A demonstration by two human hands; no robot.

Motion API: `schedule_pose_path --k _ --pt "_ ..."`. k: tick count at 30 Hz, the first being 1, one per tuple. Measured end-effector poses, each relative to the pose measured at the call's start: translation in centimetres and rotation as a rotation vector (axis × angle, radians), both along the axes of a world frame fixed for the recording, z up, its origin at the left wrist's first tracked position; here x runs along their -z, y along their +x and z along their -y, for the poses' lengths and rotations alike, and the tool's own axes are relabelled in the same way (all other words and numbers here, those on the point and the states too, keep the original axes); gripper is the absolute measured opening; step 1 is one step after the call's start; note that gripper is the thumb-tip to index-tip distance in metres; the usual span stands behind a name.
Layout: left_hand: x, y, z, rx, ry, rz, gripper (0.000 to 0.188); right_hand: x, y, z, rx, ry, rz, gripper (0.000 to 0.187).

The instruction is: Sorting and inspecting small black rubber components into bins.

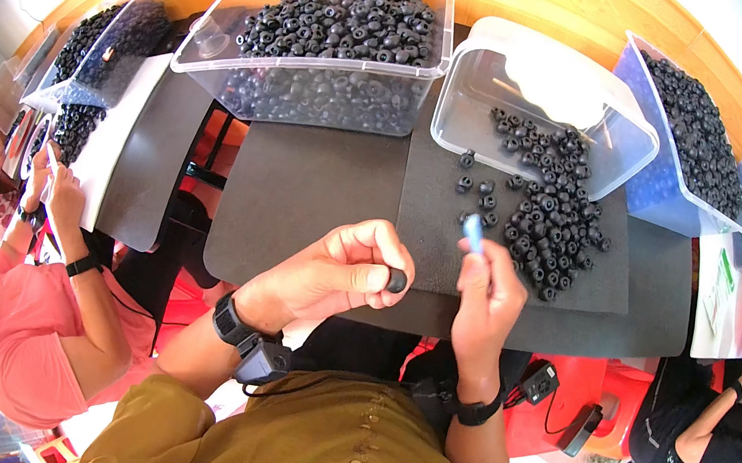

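Between the thumb and fingers of my left hand (pixel 325 273) is a small round black part (pixel 396 281), held over the table's near edge. My right hand (pixel 488 305) pinches a thin light-blue tool (pixel 472 233), its tip pointing up and away from me. What kind of tool it is, I cannot make out. The tool and the held part are apart. Beyond my right hand lies a pile of loose black parts (pixel 549 224), ring-like with holes, on a dark mat (pixel 598 291). They spill out of a clear plastic bin (pixel 642 147) lying on its side.
A large clear bin (pixel 304 103) full of black parts stands at the far left of the dark table (pixel 302 176). Another full bin (pixel 676 199) is at the far right. One person in a pink shirt (pixel 49 335) works at my left, another in dark clothes (pixel 699 439) at my right.
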State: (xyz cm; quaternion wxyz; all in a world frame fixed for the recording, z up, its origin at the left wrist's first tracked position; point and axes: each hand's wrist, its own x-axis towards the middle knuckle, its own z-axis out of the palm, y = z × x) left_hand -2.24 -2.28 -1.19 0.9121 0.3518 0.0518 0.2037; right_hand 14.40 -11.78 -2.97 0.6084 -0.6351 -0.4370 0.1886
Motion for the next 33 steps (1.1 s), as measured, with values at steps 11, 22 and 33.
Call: schedule_pose_path --k 11,22,33 --pt "1.8 1.9 -0.1 -0.063 -0.067 -0.086 0.01 0.5 -0.4 0.0 -0.212 0.067 -0.264 0.026" --pt "1.2 1.9 0.4 -0.031 0.027 -0.166 0.011 0.0 1.0 0.5 -0.423 0.01 -0.493 0.01" --pt "-10.9 -1.7 -14.3 -1.071 1.202 -0.344 0.02 0.9 0.3 1.1 -0.141 0.308 -0.613 0.012"
